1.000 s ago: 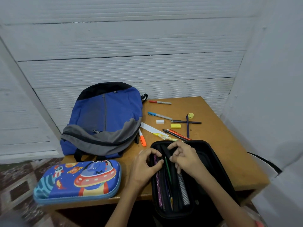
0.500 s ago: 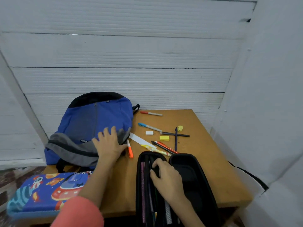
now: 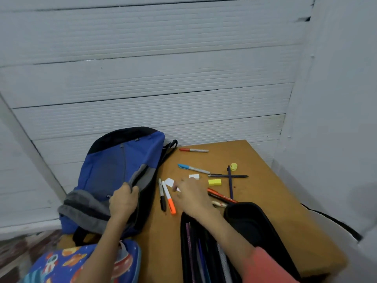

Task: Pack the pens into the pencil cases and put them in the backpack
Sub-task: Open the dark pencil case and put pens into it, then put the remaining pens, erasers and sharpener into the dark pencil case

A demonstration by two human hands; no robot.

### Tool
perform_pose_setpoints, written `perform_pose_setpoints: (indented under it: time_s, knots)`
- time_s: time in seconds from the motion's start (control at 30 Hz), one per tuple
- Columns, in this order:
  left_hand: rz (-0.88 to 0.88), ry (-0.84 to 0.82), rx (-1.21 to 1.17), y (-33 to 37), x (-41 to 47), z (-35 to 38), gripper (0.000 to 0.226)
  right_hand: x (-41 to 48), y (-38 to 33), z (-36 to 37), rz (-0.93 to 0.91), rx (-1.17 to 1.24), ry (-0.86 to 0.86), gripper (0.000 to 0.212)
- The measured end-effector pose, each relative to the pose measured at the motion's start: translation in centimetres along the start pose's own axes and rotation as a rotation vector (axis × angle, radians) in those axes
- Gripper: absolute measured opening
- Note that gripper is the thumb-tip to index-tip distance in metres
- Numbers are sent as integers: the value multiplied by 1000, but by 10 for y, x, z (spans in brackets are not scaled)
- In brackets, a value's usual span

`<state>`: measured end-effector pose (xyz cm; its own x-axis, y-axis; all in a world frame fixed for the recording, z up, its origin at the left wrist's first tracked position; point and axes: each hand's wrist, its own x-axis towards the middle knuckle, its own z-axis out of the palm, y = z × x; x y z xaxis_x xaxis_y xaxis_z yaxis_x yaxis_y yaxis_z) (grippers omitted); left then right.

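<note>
Left hand [image 3: 122,201] now grips backpack [image 3: 106,170] flap; right hand [image 3: 191,197], blurred, grip unclear, reaches over pens [image 3: 168,198]

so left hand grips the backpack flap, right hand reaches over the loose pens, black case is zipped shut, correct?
No: head view shows the black case lying open. Left hand grips the backpack flap; right hand reaches over the loose pens.

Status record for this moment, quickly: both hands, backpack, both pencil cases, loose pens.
left hand: grips the grey edge of the backpack
right hand: reaches over the table beside the orange marker; blurred, nothing visibly held
black pencil case: open, pens inside
space-print pencil case: near left, looks closed
loose pens: red marker, blue marker, crossed dark pens, others
packing: unfinished
</note>
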<state>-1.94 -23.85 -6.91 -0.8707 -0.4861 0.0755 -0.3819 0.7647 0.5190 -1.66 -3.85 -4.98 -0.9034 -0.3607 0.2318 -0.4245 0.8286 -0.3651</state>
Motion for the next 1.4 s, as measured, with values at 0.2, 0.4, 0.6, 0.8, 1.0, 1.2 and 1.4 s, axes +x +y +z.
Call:
perform_pose_setpoints:
  time_s: [0.2,0.4,0.6,0.8,1.0,1.2,1.4]
  knots:
    - [60,7,64,2,-3,5,23,45,-11,54,-132,-252,-337,44]
    - [135,65,129,5,-10,9,22,53,24,43,-61,-282,-291,43]
    - [245,68,379,22,-28,16,17,44,68,29,10,-197,-281,43]
    - [170,-106,240,29,-38,11,33,11,69,-3,40,329,-133,55]
    - [469,-166,222,37,-115,15,99,-81,107,-48,170,403,-177,54]
    - [480,-457,177,39,-184,38,112,-149,155,-65,427,420,-36,32]
    - [493,-433,249,46,-191,36,103,-158,150,-42,458,423,-15,37]
